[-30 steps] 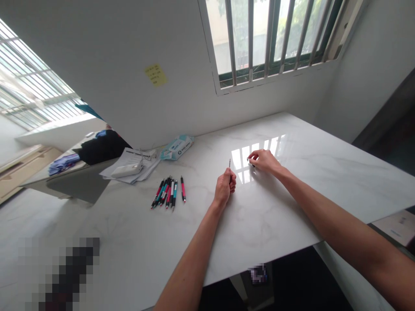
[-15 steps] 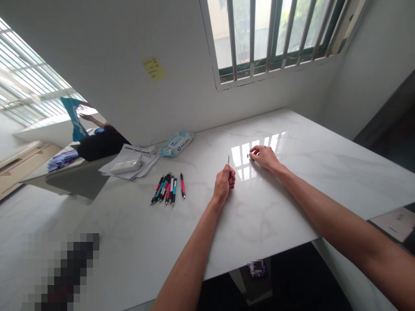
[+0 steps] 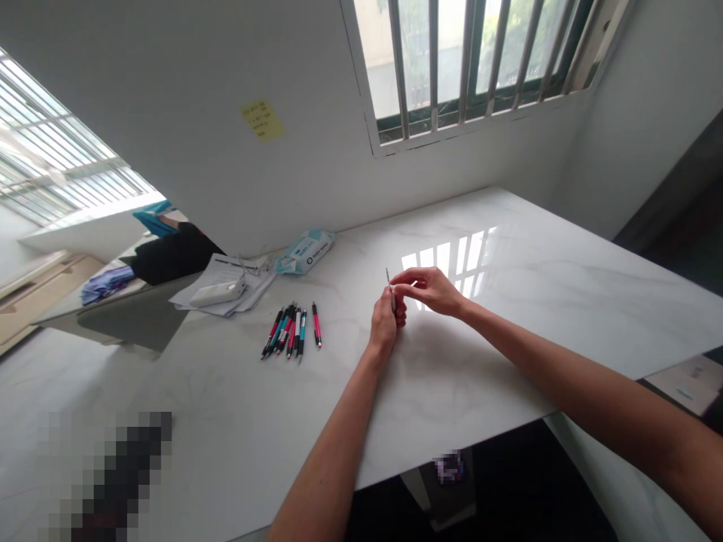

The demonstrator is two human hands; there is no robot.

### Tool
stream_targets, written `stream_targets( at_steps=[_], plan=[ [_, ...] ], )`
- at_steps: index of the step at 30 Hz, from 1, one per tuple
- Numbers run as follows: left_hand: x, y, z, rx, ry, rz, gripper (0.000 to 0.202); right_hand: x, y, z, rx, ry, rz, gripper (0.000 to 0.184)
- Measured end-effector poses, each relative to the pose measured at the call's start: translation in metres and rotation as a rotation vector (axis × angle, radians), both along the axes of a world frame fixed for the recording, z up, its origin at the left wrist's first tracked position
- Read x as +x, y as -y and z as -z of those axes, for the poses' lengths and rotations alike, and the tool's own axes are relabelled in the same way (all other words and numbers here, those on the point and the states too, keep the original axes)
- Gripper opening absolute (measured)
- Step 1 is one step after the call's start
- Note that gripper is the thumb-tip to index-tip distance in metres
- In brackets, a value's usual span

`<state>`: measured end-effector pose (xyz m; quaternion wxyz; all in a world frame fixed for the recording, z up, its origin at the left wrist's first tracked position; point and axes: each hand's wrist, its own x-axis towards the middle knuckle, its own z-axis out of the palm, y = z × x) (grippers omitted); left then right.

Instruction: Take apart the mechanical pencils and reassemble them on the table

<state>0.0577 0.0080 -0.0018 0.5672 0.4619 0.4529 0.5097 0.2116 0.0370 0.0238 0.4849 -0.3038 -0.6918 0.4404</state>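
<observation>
My left hand [image 3: 385,324] is closed round a thin pen part [image 3: 388,280] that sticks up above the fist, over the white marble table [image 3: 508,354]. Just to its right, my right hand [image 3: 430,288] has its fingertips pinched together at the top of that part; whatever small piece it holds is hidden by the fingers. A row of several pens [image 3: 291,330] with red, teal and black barrels lies on the table to the left of my left hand.
A pack of wipes [image 3: 306,252] lies by the wall. Papers with a white device [image 3: 218,292] on them sit at the table's left end. Dark and blue cloth [image 3: 169,252] lies beyond. A yellow sticky note [image 3: 263,120] is on the wall.
My right hand has left the table near the window reflection and moved left to the tip of the pen part in my left hand. The left hand has barely shifted.
</observation>
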Motion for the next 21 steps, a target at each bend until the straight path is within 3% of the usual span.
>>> stream_targets(
  at_steps=[7, 15, 17, 21],
  plan=[
    [-0.0003, 0.0026, -0.0028, 0.067, -0.095, 0.002, 0.056, -0.0040, -0.0037, 0.0077, -0.144, -0.136, 0.001, 0.041],
    [0.0008, 0.0021, 0.0045, 0.144, -0.207, -0.008, 0.058, -0.0060, 0.0003, 0.0095, -0.209, -0.164, -0.139, 0.038],
    [0.0006, 0.0022, 0.0044, 0.135, -0.218, -0.006, 0.059, -0.0072, 0.0014, 0.0086, -0.221, -0.178, -0.112, 0.037],
    [-0.0043, 0.0007, 0.0012, 0.157, -0.288, -0.015, 0.059, -0.0011, -0.0038, 0.0029, -0.293, -0.284, 0.078, 0.036]
  ],
)
